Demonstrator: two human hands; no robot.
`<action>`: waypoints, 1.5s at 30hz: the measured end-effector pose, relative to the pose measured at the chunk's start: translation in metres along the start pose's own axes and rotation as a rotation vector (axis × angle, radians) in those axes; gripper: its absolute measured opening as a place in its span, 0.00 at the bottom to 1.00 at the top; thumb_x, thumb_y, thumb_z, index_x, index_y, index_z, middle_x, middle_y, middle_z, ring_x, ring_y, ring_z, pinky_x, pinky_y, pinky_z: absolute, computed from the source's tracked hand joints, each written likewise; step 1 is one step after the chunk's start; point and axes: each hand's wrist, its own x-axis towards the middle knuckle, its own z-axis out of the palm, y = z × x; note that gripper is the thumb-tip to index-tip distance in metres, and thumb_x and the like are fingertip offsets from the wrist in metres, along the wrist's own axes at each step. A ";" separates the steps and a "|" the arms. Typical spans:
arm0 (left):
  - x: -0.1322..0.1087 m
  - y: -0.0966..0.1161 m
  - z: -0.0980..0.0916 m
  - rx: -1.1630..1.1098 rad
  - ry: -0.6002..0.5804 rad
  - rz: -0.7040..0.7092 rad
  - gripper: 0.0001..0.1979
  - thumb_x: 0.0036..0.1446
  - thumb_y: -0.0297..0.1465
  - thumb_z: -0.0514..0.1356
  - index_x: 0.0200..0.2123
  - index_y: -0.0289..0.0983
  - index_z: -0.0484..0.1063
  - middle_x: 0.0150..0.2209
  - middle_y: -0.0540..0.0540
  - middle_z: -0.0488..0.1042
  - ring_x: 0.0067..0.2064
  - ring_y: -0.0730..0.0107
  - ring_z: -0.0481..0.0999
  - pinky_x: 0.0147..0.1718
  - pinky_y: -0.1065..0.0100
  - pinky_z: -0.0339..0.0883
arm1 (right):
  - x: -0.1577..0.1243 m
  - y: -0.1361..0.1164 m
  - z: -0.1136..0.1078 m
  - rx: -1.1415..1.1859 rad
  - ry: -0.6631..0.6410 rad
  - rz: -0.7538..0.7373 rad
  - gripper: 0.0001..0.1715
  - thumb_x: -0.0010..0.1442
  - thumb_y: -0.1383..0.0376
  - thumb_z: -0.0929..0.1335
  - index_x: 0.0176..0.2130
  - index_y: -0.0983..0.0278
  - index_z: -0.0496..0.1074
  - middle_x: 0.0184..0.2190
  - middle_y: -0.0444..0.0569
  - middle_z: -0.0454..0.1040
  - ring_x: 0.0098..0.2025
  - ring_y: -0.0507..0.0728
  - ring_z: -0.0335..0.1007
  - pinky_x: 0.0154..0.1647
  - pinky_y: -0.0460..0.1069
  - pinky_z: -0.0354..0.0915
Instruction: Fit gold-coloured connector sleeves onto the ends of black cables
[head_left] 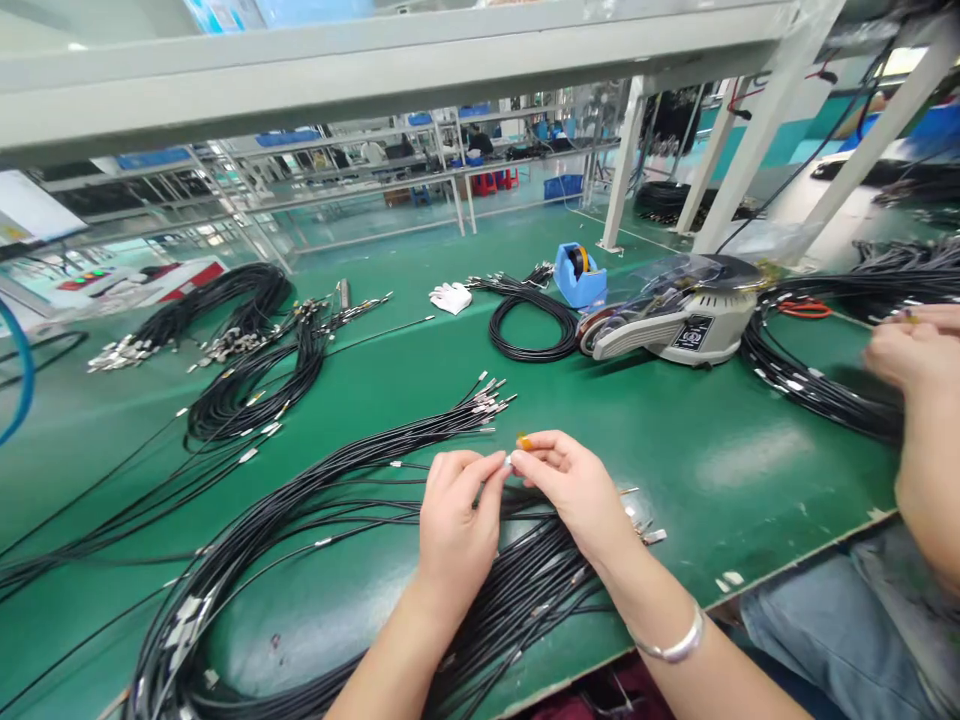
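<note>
The near edge of the green workbench (697, 420) slants up toward the right, with two pale scraps (733, 578) by it and a denim-clad leg (832, 620) below. The fingertips of the left hand (459, 505) and right hand (574, 485) meet, both pinched on a small pale piece (508, 462), above the bench's middle; an amber tape bit (523, 441) sits at the right hand's fingers. Under and beside both hands, a looped black cable bundle (285, 490) fills the near left, its turn reaching the near edge. Bare green surface stretches from the right hand toward the right, up to a coil of black cables (814, 390), where a co-worker's hand (911, 350) is. Farther back stand a grey tape machine (709, 325) and a blue tape dispenser (581, 280), with a black cable coil (525, 353) and a white glove (451, 297) left of them. More black cables (259, 287) lie toward the far left corner. A pale beam (375, 72) crosses overhead.
</note>
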 end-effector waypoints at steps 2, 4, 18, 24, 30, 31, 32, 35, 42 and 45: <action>-0.001 0.004 -0.001 -0.050 0.006 -0.021 0.04 0.57 0.28 0.60 0.36 0.37 0.73 0.31 0.48 0.71 0.35 0.72 0.70 0.34 0.68 0.66 | -0.004 -0.005 0.000 0.015 -0.018 -0.005 0.21 0.44 0.59 0.76 0.35 0.67 0.69 0.28 0.45 0.73 0.32 0.51 0.71 0.37 0.46 0.69; -0.002 0.009 -0.002 -0.095 0.000 -0.029 0.04 0.57 0.28 0.60 0.36 0.37 0.73 0.32 0.48 0.72 0.35 0.72 0.70 0.34 0.69 0.67 | -0.008 -0.010 -0.003 0.006 -0.021 -0.034 0.21 0.44 0.59 0.76 0.35 0.66 0.69 0.27 0.44 0.73 0.31 0.51 0.71 0.37 0.47 0.69; -0.007 0.019 0.000 -0.217 -0.095 -0.179 0.06 0.58 0.28 0.58 0.38 0.39 0.75 0.33 0.48 0.74 0.33 0.75 0.73 0.30 0.72 0.67 | -0.030 -0.006 -0.022 -0.196 0.017 -0.030 0.16 0.53 0.55 0.71 0.33 0.66 0.72 0.30 0.48 0.74 0.33 0.52 0.70 0.35 0.45 0.67; -0.012 0.018 0.000 -0.203 -0.089 -0.136 0.07 0.58 0.26 0.58 0.40 0.38 0.74 0.34 0.48 0.73 0.34 0.74 0.73 0.33 0.71 0.69 | -0.034 0.001 -0.008 -0.167 0.005 -0.012 0.15 0.53 0.56 0.71 0.31 0.66 0.72 0.28 0.47 0.73 0.32 0.52 0.70 0.36 0.46 0.67; -0.011 0.021 -0.002 -0.207 -0.085 -0.110 0.08 0.58 0.23 0.58 0.40 0.36 0.73 0.34 0.47 0.73 0.35 0.74 0.72 0.34 0.71 0.69 | -0.034 0.000 -0.005 -0.219 0.006 -0.041 0.14 0.55 0.57 0.70 0.31 0.66 0.72 0.29 0.47 0.74 0.33 0.52 0.70 0.38 0.46 0.66; -0.011 0.022 -0.002 -0.211 -0.086 -0.108 0.08 0.57 0.23 0.58 0.40 0.36 0.73 0.34 0.47 0.72 0.35 0.75 0.72 0.34 0.71 0.69 | -0.035 0.000 -0.006 -0.219 0.005 -0.042 0.14 0.55 0.57 0.70 0.32 0.66 0.72 0.29 0.47 0.74 0.34 0.52 0.70 0.38 0.46 0.66; -0.010 0.022 -0.003 -0.214 -0.088 -0.109 0.08 0.57 0.23 0.58 0.39 0.36 0.73 0.33 0.48 0.72 0.35 0.75 0.72 0.34 0.71 0.69 | -0.035 0.000 -0.006 -0.217 0.005 -0.044 0.14 0.56 0.57 0.70 0.32 0.66 0.72 0.29 0.47 0.74 0.34 0.52 0.70 0.38 0.46 0.66; -0.009 0.022 -0.003 -0.220 -0.091 -0.113 0.07 0.57 0.22 0.58 0.39 0.36 0.73 0.33 0.49 0.72 0.34 0.77 0.72 0.34 0.73 0.68 | -0.035 0.000 -0.005 -0.213 0.009 -0.045 0.14 0.56 0.57 0.70 0.31 0.66 0.72 0.29 0.47 0.74 0.33 0.52 0.70 0.37 0.46 0.66; -0.012 0.024 -0.004 -0.193 -0.094 -0.089 0.09 0.57 0.22 0.58 0.40 0.36 0.73 0.34 0.49 0.72 0.35 0.78 0.72 0.35 0.74 0.67 | -0.034 0.002 -0.004 -0.206 0.002 -0.035 0.14 0.56 0.57 0.70 0.30 0.67 0.71 0.29 0.47 0.75 0.33 0.52 0.71 0.37 0.46 0.67; -0.012 0.024 -0.004 -0.195 -0.090 -0.092 0.08 0.57 0.22 0.58 0.40 0.35 0.73 0.34 0.49 0.72 0.35 0.78 0.72 0.35 0.74 0.67 | -0.034 0.001 -0.004 -0.193 0.002 -0.042 0.13 0.56 0.58 0.70 0.30 0.67 0.71 0.28 0.47 0.74 0.33 0.51 0.71 0.37 0.45 0.67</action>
